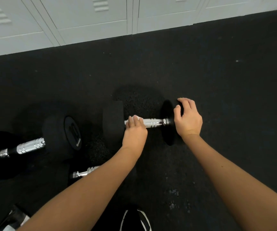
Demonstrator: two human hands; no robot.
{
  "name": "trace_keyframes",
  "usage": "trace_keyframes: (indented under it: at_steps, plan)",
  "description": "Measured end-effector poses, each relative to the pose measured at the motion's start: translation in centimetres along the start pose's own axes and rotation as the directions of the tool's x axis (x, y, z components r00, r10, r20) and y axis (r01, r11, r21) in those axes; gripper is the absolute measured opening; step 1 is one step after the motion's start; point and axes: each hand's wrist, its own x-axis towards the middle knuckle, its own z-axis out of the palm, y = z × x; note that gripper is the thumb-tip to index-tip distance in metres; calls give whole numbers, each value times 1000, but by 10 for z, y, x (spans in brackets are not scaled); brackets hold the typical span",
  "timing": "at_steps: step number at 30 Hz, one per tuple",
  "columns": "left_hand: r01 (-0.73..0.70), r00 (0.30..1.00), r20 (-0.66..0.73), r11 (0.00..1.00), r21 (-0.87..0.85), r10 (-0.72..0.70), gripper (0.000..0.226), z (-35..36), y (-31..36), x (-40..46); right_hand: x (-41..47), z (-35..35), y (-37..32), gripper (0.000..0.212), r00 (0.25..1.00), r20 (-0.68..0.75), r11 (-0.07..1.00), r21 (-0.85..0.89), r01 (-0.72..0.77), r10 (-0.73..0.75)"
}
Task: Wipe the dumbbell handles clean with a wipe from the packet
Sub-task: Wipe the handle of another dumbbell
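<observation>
A black dumbbell with a chrome handle (pixel 154 122) lies crosswise on the floor in the middle. My left hand (pixel 135 130) is wrapped over the handle's left end, pressing a white wipe (pixel 137 117) against it; only a bit of the wipe shows past my fingers. My right hand (pixel 188 118) grips the top edge of the dumbbell's right weight head (pixel 167 130). The wipe packet (pixel 15 220) lies at the bottom left corner, partly cut off by the frame.
A second dumbbell (pixel 31 145) lies to the left, and a third dumbbell's handle (pixel 84 171) shows under my left forearm. White lockers (pixel 84 19) line the far wall. The floor is black rubber (pixel 217 72). My shoe (pixel 135 220) is at the bottom.
</observation>
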Motion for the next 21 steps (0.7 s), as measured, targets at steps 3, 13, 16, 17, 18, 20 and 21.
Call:
trace_keyframes:
  at_steps: [3, 13, 16, 17, 18, 20, 21]
  plan:
    - [62, 998, 29, 998, 3, -62, 51, -6, 15, 0, 0, -2, -2, 38, 1000, 4, 1000, -11, -15, 15]
    - [-325, 941, -61, 939, 108, 333, 67, 10, 10, 4, 3, -2, -3, 35, 1000, 6, 999, -46, -17, 17]
    - [-393, 916, -20, 908, 143, 400, 67, 13, -1, 4, 4, -1, -2, 36, 1000, 19, 998, -59, -7, 8]
    - [-400, 915, 7, 905, 143, 403, 66, 10, -6, 1, 3, -1, -3, 37, 999, 35, 998, -64, -8, 10]
    - [-405, 914, 36, 905, 129, 404, 64, 5, -9, -2, 3, -1, -3, 38, 999, 52, 998, -65, -8, 11]
    - [-384, 920, 113, 921, 68, 376, 57, -13, -8, -6, 2, 0, -5, 41, 995, 104, 994, -106, 9, 2]
    - [-321, 933, 159, 947, -26, 321, 51, -23, -5, -4, 2, -1, -7, 43, 990, 140, 988, -154, 33, -11]
